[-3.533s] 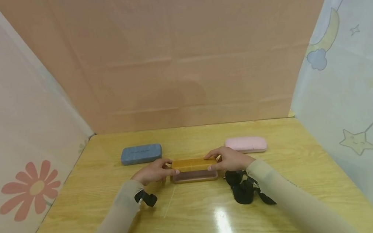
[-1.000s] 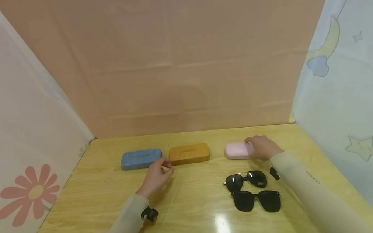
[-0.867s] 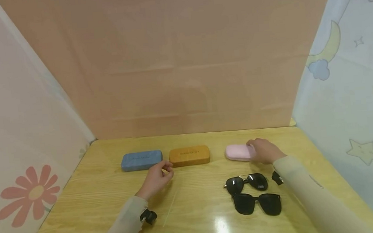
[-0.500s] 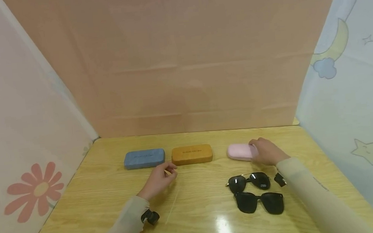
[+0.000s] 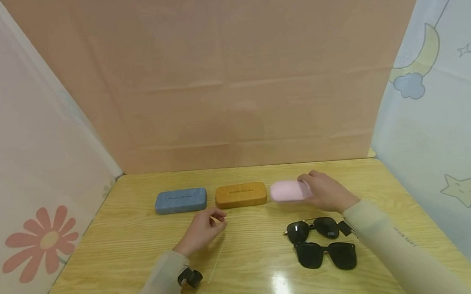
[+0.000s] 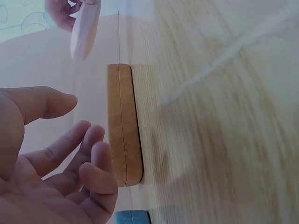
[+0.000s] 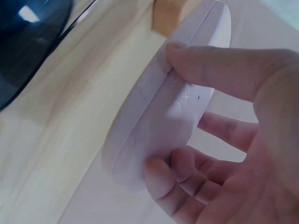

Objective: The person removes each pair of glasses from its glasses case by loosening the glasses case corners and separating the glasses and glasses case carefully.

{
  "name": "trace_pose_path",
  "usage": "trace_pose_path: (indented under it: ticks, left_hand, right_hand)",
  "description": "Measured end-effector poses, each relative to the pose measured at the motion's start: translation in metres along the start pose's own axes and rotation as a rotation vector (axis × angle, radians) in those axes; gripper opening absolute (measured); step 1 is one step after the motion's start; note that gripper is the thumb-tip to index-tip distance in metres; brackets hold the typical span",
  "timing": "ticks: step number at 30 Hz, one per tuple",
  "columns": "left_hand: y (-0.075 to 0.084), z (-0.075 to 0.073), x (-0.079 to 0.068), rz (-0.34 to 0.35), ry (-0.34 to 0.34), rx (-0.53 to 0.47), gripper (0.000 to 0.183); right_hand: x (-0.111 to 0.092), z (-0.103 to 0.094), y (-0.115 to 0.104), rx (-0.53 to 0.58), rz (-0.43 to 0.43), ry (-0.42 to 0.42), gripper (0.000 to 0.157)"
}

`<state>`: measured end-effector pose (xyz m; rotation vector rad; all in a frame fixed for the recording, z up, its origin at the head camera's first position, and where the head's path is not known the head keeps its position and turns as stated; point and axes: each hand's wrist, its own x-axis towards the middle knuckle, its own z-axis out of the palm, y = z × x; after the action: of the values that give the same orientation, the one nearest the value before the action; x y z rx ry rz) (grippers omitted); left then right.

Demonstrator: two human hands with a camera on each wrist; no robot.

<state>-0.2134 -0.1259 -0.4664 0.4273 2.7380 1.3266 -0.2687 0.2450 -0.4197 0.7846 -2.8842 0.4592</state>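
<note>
My right hand (image 5: 328, 192) grips the right end of a pink glasses case (image 5: 286, 191). In the right wrist view the thumb lies along the seam of the pink case (image 7: 154, 116) and the fingers curl round its other side. The left wrist view has that case in the air, above the tabletop. An orange glasses case (image 5: 241, 195) lies closed on the table to its left. My left hand (image 5: 201, 231) hovers in front of the orange and blue cases, fingers loosely curled and holding nothing; in the left wrist view thumb and fingers are apart.
A blue glasses case (image 5: 181, 201) lies left of the orange one. Two pairs of sunglasses, aviators (image 5: 312, 229) and square ones (image 5: 326, 255), lie before the right hand, nearly touching. The wooden table (image 5: 143, 248) ends at a draped back wall (image 5: 229, 73).
Earlier both hands held the orange case open; it now lies closed farther back. My right hand took hold of the pink case, lifted it and moved it left. The left hand barely moved lately.
</note>
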Motion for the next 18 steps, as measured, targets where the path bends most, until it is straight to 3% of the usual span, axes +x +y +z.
trace_pose_path:
  ticks: [9, 18]
  left_hand:
    - [0.004, 0.004, 0.001, -0.002, -0.009, -0.019, 0.039]
    - [0.006, 0.009, 0.002, -0.015, -0.102, -0.026, 0.082]
  right_hand:
    - [0.003, 0.006, -0.034, 0.005, -0.069, -0.013, 0.053]
    - [0.003, 0.026, -0.066, 0.051, -0.130, -0.100, 0.052]
